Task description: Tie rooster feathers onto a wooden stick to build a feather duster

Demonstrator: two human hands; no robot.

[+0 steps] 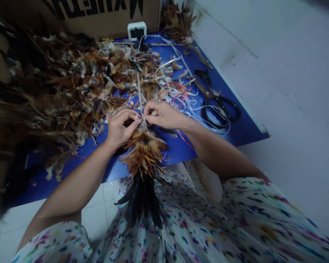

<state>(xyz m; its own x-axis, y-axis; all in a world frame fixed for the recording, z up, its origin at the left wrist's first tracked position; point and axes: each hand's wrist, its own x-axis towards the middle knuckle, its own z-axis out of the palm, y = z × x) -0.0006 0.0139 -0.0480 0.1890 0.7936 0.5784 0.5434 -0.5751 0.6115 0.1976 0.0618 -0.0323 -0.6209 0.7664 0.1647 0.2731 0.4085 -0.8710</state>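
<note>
A feather duster (pixel 145 146) hangs over the table's near edge, brown feathers above and long black ones below. Its thin pale stick (pixel 139 93) points away from me across the table. My left hand (pixel 122 128) pinches white plastic string (pixel 137 118) at the duster's bound top, from the left side. From the right, my right hand (pixel 163 115) is closed in a pinch on the same string, fingertips almost meeting those of the left. The exact wrap of string between the fingertips is too small to make out.
Loose brown feathers (pixel 79 80) are heaped over the left of the blue table (pixel 178 155). Tangled white string (pixel 190 106) and black-handled scissors (pixel 216 104) lie to the right. Behind stand a small white-framed device (pixel 137 26) and a cardboard box (pixel 109 23); a wall (pixel 276 73) rises right.
</note>
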